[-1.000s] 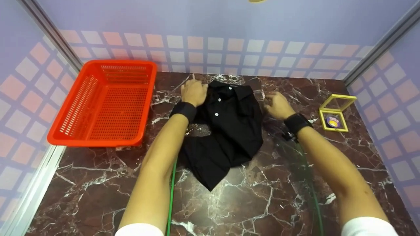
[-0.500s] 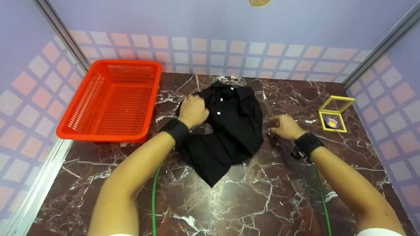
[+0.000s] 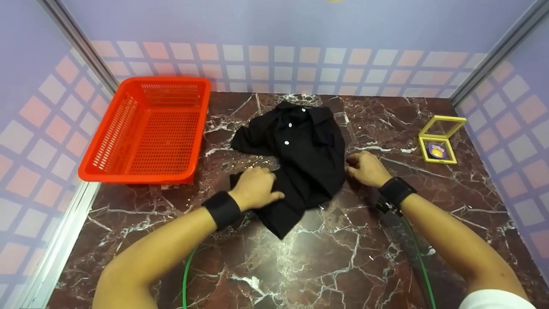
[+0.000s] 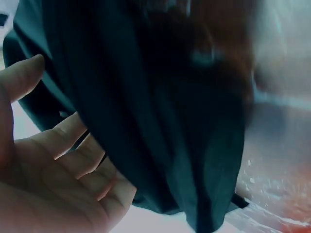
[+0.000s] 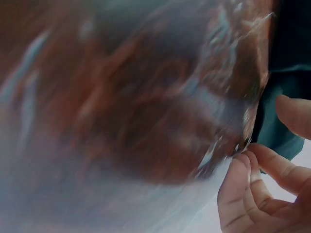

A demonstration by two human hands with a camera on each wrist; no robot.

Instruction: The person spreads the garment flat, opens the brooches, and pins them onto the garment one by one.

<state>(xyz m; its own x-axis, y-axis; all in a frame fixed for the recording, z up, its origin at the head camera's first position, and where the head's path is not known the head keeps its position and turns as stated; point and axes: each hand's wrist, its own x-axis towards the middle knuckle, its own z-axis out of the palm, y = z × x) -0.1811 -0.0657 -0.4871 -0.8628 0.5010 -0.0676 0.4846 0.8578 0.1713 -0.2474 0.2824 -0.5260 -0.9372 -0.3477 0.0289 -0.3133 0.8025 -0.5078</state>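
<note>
A black shirt (image 3: 315, 156) with white buttons lies crumpled on the dark marbled surface, its collar toward the back wall. My left hand (image 3: 256, 187) is over the lower-left part of the shirt. In the left wrist view, the fingers of that hand (image 4: 63, 179) touch the dark cloth, with the thumb standing apart. Just beside the shirt's right edge is my right hand (image 3: 368, 168). The right wrist view has this hand (image 5: 265, 189) with loosely bent fingers on the surface and the thumb apart, no cloth visibly between them.
A red perforated basket (image 3: 195, 165) stands at the left. To the right sits a small yellow-framed case (image 3: 451, 154), lid raised, with a round purple item inside. Walls enclose the back and sides. Green cables (image 3: 422, 266) trail from both wrists.
My left hand has come from the shirt's upper left down to its lower left, uncovering the sleeve. The right hand has moved slightly toward me along the shirt's right side.
</note>
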